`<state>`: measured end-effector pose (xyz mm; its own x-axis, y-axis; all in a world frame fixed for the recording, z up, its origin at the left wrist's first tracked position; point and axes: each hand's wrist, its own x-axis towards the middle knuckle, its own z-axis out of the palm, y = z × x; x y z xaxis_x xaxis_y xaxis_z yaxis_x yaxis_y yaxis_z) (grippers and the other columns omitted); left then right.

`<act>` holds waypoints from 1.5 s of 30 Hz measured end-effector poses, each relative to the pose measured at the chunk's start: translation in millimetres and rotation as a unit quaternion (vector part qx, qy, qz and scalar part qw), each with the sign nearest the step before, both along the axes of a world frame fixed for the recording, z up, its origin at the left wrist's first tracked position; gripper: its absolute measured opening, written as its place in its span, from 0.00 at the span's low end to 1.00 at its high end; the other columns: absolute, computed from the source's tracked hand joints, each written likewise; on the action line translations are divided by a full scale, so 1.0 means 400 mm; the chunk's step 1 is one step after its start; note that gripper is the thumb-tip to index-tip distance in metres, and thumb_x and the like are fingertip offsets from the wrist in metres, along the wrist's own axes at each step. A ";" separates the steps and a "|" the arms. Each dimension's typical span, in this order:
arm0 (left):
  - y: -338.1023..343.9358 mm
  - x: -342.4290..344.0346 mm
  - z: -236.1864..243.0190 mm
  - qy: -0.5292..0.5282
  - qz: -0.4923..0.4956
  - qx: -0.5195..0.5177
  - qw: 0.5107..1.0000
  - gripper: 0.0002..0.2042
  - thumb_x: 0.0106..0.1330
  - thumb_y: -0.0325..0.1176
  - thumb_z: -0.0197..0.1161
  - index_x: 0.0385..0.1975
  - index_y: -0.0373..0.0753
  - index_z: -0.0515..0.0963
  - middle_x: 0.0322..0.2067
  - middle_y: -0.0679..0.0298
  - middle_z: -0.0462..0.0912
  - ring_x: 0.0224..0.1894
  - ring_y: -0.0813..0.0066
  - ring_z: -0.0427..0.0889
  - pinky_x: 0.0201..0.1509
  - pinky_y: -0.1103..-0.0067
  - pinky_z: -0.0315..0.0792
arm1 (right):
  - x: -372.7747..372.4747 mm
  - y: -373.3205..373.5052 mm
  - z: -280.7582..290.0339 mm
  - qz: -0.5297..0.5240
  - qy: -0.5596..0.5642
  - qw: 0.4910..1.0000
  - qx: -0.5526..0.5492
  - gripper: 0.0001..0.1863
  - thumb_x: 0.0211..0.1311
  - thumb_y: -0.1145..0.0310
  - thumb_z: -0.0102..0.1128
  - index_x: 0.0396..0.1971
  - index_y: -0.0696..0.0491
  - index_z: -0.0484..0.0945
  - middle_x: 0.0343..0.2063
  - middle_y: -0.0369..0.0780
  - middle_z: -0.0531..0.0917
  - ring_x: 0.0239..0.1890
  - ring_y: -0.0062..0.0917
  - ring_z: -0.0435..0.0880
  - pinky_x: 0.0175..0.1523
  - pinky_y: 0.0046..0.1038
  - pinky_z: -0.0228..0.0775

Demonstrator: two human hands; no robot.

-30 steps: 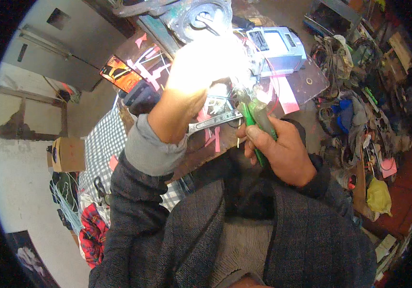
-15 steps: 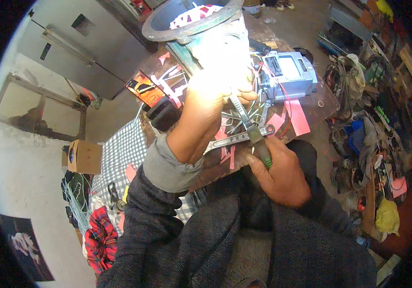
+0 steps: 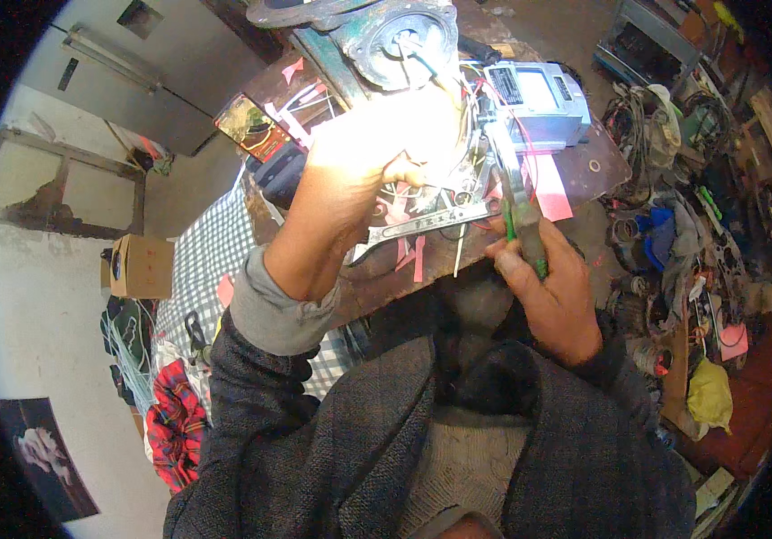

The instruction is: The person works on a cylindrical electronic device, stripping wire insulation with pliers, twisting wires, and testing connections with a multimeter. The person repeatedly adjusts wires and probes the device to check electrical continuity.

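Observation:
My right hand [image 3: 555, 292] is wrapped round the handles of pliers [image 3: 521, 207] with dark and green grips. Their handles stand apart, and the jaws point away from me, among loose wires [image 3: 471, 117]. Bright glare washes out much of my left hand [image 3: 346, 157], which is bent with curled fingers in front of a green metal housing [image 3: 337, 58]. What those fingers hold, if anything, is lost in the glare. A round opening with light leads shows on the housing's side. Just nearer than the left fingers, a steel spanner [image 3: 426, 221] lies across the table [image 3: 350, 296].
A grey-blue instrument box [image 3: 543, 112] with a red lead stands right of the wires. Pink paper pieces [image 3: 548, 193] lie scattered. Left of the housing is a phone with a lit screen [image 3: 253, 126]. Cables and parts [image 3: 665, 242] cover the floor at right.
The pliers have come away from my left hand toward the right, and their handles now spread. My left hand sits lower against the housing, whose round side opening now shows. The whole view has shifted.

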<state>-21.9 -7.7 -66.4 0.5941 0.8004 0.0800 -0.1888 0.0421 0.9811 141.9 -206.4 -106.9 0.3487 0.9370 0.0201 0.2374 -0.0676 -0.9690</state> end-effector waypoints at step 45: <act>-0.039 0.058 0.022 0.179 0.052 0.135 0.973 0.14 0.77 0.32 0.53 0.27 0.34 0.76 0.15 0.64 0.79 0.16 0.80 0.75 0.20 0.79 0.65 | 0.038 0.147 -0.005 0.153 0.114 0.981 0.037 0.17 0.73 0.59 0.61 0.45 0.60 0.80 0.33 0.47 0.83 0.38 0.34 0.84 0.46 0.37 0.74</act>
